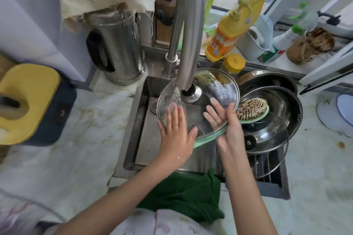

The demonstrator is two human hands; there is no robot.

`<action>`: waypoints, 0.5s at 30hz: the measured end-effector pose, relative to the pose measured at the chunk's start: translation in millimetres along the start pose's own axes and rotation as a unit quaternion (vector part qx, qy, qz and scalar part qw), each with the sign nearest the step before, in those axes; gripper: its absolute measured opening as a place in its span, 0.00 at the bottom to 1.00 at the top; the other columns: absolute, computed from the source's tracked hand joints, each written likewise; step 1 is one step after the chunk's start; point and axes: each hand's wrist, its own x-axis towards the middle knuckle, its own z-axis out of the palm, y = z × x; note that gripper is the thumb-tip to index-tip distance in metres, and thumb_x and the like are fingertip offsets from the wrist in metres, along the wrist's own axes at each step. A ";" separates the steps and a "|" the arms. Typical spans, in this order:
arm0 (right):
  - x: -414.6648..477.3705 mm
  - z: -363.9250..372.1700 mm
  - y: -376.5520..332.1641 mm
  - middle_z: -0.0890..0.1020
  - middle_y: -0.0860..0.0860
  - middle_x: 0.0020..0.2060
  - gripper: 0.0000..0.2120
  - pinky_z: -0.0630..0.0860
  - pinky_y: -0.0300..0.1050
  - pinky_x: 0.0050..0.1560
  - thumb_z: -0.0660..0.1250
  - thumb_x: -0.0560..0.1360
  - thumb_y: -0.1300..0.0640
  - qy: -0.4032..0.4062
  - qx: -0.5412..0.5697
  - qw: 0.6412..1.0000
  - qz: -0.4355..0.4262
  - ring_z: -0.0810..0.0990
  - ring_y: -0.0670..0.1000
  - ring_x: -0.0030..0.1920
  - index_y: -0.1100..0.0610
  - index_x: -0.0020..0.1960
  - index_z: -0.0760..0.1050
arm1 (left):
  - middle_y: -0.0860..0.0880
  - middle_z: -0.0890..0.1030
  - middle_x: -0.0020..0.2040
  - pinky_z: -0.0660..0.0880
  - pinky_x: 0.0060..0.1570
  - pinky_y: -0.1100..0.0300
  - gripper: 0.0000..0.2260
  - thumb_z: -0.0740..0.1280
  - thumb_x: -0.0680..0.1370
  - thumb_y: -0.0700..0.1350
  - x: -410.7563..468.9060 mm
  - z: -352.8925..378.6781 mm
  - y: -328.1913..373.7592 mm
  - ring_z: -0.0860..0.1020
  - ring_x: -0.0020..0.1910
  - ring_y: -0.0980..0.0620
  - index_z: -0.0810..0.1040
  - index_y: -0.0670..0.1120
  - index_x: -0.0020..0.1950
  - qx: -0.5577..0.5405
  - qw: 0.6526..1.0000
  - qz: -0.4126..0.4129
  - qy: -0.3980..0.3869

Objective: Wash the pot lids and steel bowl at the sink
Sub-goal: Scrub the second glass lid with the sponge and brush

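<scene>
Left hand (176, 129) lies flat, fingers straight, on the glass lid (200, 109); right hand (228, 127) grips its rim.

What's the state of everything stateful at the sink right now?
faucet: running, stream landing on the glass lid
glass lid: tilted under the stream, knob up, held by both hands
left hand: flat on the lid, fingers straight
right hand: pinches the lid rim, brush handle beneath it
scrub brush: bristles up, not scrubbing
steel lid: knob up, resting on the rack at right
</scene>
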 end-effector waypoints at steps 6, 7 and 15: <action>-3.8 9.9 16.7 0.85 0.51 0.50 0.15 0.81 0.42 0.44 0.57 0.78 0.49 -0.016 -0.039 0.999 0.016 0.84 0.51 0.50 0.59 0.56 0.74 | 0.54 0.29 0.75 0.31 0.72 0.62 0.27 0.48 0.84 0.50 4.6 -2.2 -36.3 0.26 0.70 0.63 0.31 0.51 0.74 -0.126 0.991 0.043 -0.017; -4.7 8.8 17.9 0.85 0.51 0.49 0.14 0.81 0.41 0.44 0.56 0.80 0.50 -0.013 -0.036 0.999 0.019 0.84 0.51 0.50 0.59 0.55 0.74 | 0.54 0.32 0.77 0.33 0.74 0.59 0.26 0.47 0.84 0.50 10.7 -4.9 -48.2 0.29 0.73 0.62 0.34 0.52 0.75 -0.147 0.989 0.015 -0.011; -7.1 4.4 4.9 0.86 0.58 0.42 0.18 0.82 0.43 0.38 0.54 0.83 0.52 0.030 0.059 0.996 0.061 0.86 0.53 0.42 0.66 0.59 0.71 | 0.47 0.62 0.76 0.52 0.74 0.61 0.20 0.51 0.84 0.43 75.8 -53.2 -92.8 0.59 0.76 0.53 0.61 0.46 0.77 -0.287 0.957 -0.030 0.038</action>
